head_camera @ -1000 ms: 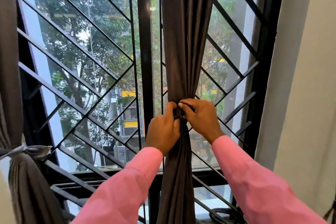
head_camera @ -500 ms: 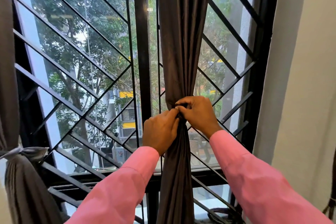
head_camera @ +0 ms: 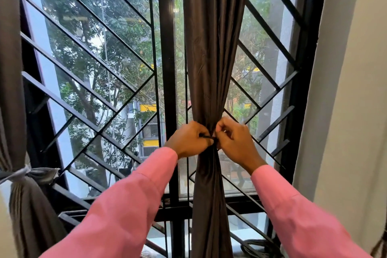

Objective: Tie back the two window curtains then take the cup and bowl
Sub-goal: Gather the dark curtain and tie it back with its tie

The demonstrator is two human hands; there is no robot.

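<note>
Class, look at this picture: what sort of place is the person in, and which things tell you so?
Probably a room in a home, upstairs. Dark curtains hang at a large window with a black metal grille, and treetops and a building show outside at eye level.

A home room: dark curtains [head_camera: 213, 48] hang before a grilled window [head_camera: 94, 69], upper-storey view.

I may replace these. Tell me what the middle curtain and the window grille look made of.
Curtain: woven fabric, dark brown with a slight sheen, falling in soft folds; probably synthetic. Grille: flat straight bars, matte black, likely painted metal.
</note>
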